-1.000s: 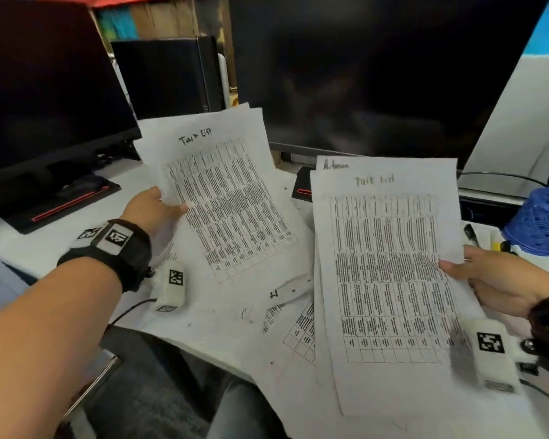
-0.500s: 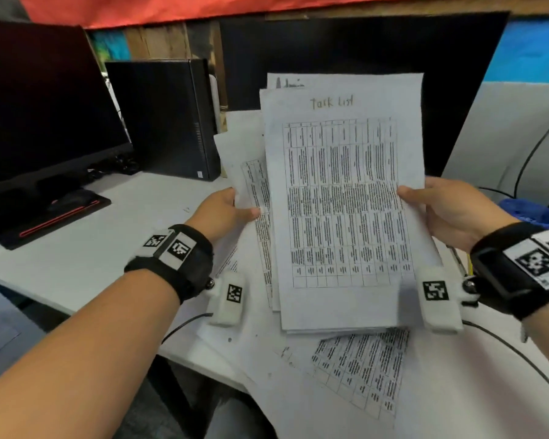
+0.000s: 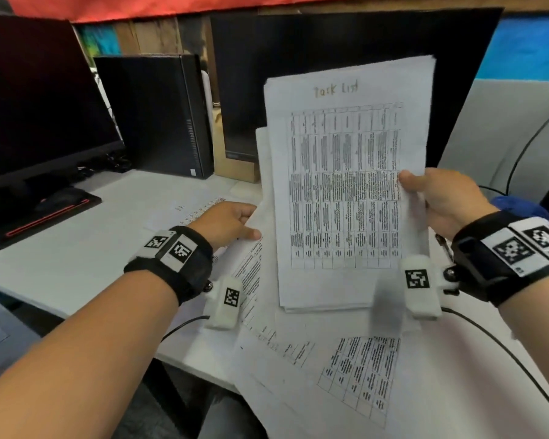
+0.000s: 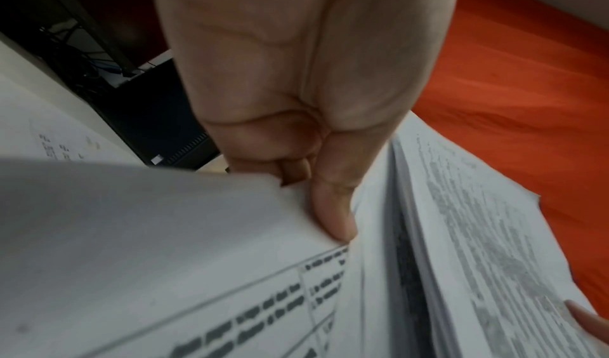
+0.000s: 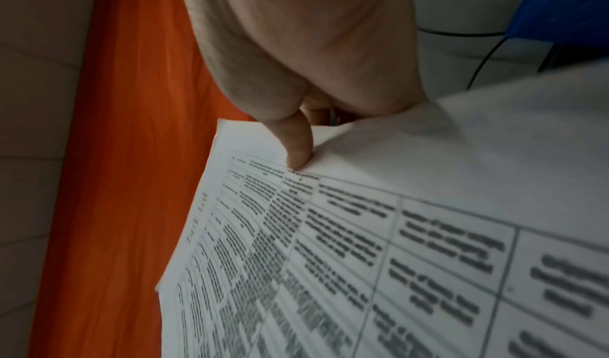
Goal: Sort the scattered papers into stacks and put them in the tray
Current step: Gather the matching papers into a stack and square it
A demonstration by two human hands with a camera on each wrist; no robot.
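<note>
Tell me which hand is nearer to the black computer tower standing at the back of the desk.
Left. The left hand grips papers just in front of the black computer tower; the right hand holds the paper stack farther right.

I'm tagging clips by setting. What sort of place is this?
Probably an office desk: a dark monitor, a small black computer tower and printed task-list sheets over a white desk.

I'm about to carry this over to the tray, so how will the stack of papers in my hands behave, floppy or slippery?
The stack of papers probably flexes: the right hand pinches one edge. The sheets may slide apart, since their edges sit unevenly and the left hand holds a sheet that is offset behind. It is likely light.
</note>
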